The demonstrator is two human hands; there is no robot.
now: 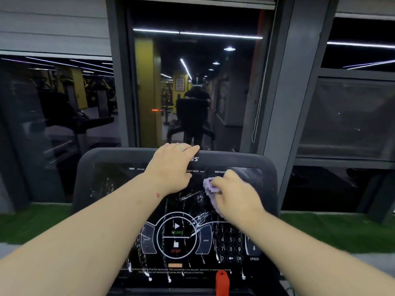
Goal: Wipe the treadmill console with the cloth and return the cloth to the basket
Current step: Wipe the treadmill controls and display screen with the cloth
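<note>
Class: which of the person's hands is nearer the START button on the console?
Right. The right hand, gripping the cloth, is just above-right of the START button; the left hand rests higher, at the console's top edge.

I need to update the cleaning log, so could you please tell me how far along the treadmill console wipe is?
Done: the upper right of the console looks smeared clean. In hand: the right hand rubs the purple cloth mid-panel while the left hand braces. Left: white streaks around the keypad; no basket in view.
</note>
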